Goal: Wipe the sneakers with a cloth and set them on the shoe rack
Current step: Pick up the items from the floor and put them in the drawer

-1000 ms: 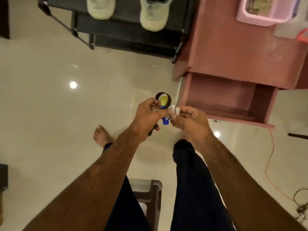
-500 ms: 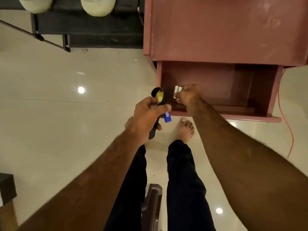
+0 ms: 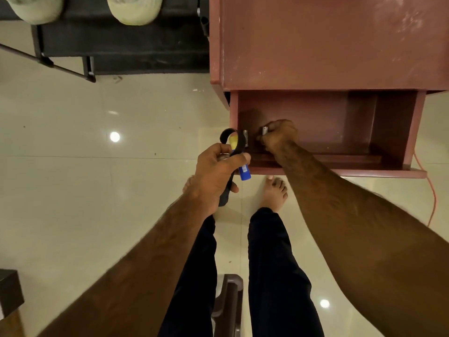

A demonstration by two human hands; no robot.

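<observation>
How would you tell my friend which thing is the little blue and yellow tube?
Find the reddish cabinet with its open drawer. At the drawer's front left corner, the left hand grips the tube with a black strap. It alone is bright blue and yellow; the small pieces nearby are silvery.

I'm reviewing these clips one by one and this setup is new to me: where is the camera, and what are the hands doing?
There is no machine: these are a person's bare hands, filmed by a camera on their head looking down. The left hand grips a black strap and a blue and yellow tube. The right hand is inside the open drawer of a reddish cabinet, pinching a small silvery piece I cannot identify. Pale sneakers sit on the black shoe rack, top left. No cloth shows.
</observation>
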